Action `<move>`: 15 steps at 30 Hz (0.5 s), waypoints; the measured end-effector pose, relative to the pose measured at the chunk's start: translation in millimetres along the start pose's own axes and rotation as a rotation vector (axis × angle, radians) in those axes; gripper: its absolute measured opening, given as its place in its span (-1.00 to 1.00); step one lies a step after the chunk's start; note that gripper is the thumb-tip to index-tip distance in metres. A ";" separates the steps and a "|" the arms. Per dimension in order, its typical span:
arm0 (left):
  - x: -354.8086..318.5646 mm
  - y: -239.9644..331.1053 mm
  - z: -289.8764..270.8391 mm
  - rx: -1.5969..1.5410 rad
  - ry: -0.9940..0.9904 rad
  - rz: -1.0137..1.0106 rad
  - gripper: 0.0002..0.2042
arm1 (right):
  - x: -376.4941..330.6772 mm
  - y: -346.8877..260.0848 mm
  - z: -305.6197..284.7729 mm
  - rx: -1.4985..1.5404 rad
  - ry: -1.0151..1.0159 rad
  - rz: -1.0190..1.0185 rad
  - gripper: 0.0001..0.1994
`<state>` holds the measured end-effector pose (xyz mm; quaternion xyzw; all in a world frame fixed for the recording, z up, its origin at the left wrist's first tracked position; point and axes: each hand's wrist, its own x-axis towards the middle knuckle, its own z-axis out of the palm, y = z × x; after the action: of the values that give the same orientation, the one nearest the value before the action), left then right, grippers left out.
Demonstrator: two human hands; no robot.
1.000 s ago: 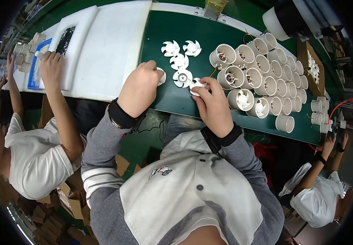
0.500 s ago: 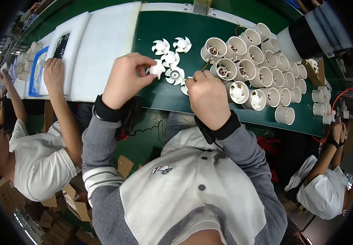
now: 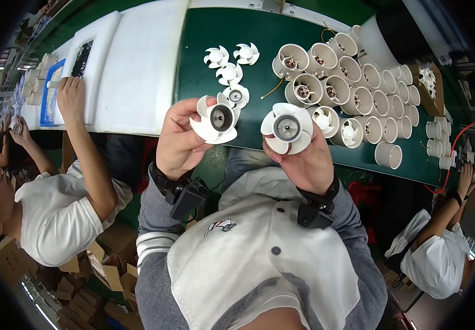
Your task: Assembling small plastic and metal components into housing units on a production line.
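Note:
A white fan impeller [image 3: 209, 127] is gripped in my left hand [image 3: 178, 144], its dark hub cup facing up toward me. My right hand [image 3: 312, 162] holds another white fan impeller [image 3: 272, 122], whose hub shows a metallic ring and a central shaft. Both are raised side by side over the table's near edge. Just beyond them lie several loose impellers [image 3: 229, 73] on the green tabletop [image 3: 204, 33]. To the right stand rows of cream cylindrical housings [image 3: 304, 91] with coppery motor parts inside; two near ones hold white impellers [image 3: 350, 132].
White foam sheets [image 3: 144, 60] cover the table at left, near a blue tray [image 3: 46, 113] and a co-worker's arm [image 3: 86, 148]. A large pale-and-black cylinder [image 3: 413, 38] overhangs the upper right. A cardboard box [image 3: 434, 93] of white parts sits beyond the housings. Another person [image 3: 435, 258] works at right.
Both hands have drawn back toward me, lifting one impeller each off the table area. Their hubs are now turned to face me.

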<state>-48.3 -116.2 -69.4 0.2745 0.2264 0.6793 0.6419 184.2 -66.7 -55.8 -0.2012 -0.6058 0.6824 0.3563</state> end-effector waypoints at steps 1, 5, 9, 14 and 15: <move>3.0 -0.3 3.7 0.113 0.020 0.052 -0.65 | -2.5 -3.1 -3.6 -0.002 -0.001 -0.010 -0.65; 37.8 27.5 10.9 1.142 -0.058 0.117 -0.71 | -9.1 -20.2 -23.0 -0.029 0.013 -0.042 -0.66; 94.1 40.3 21.9 1.563 -0.226 0.192 -0.77 | 1.1 -44.5 -35.3 -0.987 0.305 -0.065 -0.73; 174.6 17.8 33.8 1.651 -0.797 0.262 -0.74 | 37.7 -27.8 -41.1 -1.336 0.331 -0.119 -0.76; 184.8 10.7 36.6 1.675 -0.918 0.274 -0.74 | 42.4 -26.0 -41.3 -1.372 0.304 -0.091 -0.77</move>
<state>-36.7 65.5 -19.8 0.9063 0.3306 0.1931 0.1788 191.5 -7.2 -31.5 -0.4482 -0.8507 0.0951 0.2578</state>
